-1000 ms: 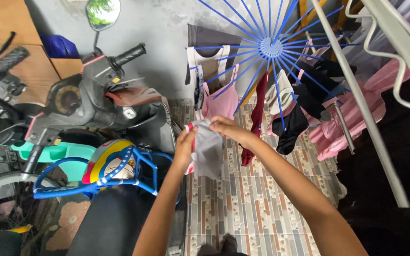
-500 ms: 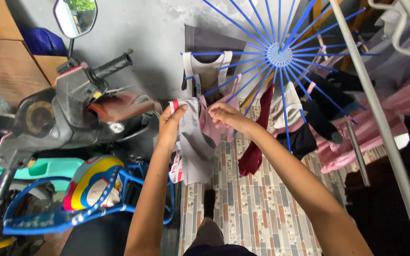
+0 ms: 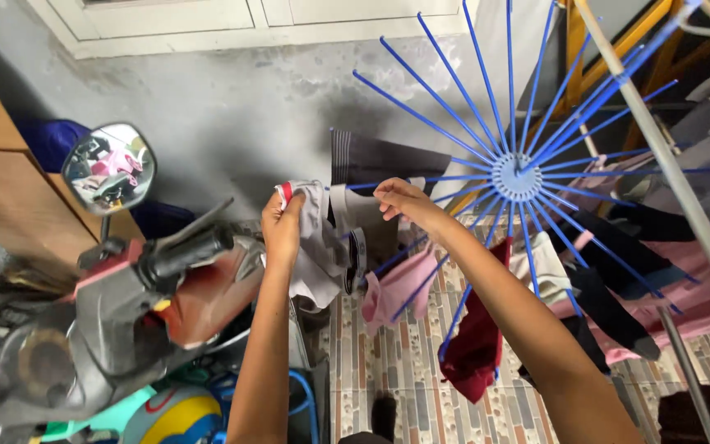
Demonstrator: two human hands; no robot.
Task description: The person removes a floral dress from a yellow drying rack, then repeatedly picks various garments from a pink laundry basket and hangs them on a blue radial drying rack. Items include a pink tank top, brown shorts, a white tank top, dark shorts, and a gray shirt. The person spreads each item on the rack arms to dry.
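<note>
Blue spokes (image 3: 445, 131) are fanning out from the hub (image 3: 516, 176), leaving open wedges between them toward the upper left. Hanging garments, including a striped cloth (image 3: 380, 160), pink cloth (image 3: 400, 284) and red cloth (image 3: 478, 345), are filling the lower wedges. The scooter handlebar (image 3: 182, 251) and mirror (image 3: 108, 168) are blocking the left side. A slanted metal pole (image 3: 667, 156) is closing off the right.

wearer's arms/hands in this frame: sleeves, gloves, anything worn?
Both forearms are bare up to the frame edge, no sleeves in view. The left hand and right hand have no gloves; no rings, watch or bands can be seen on the wrists. Slim arms, nothing marked on them.
</note>
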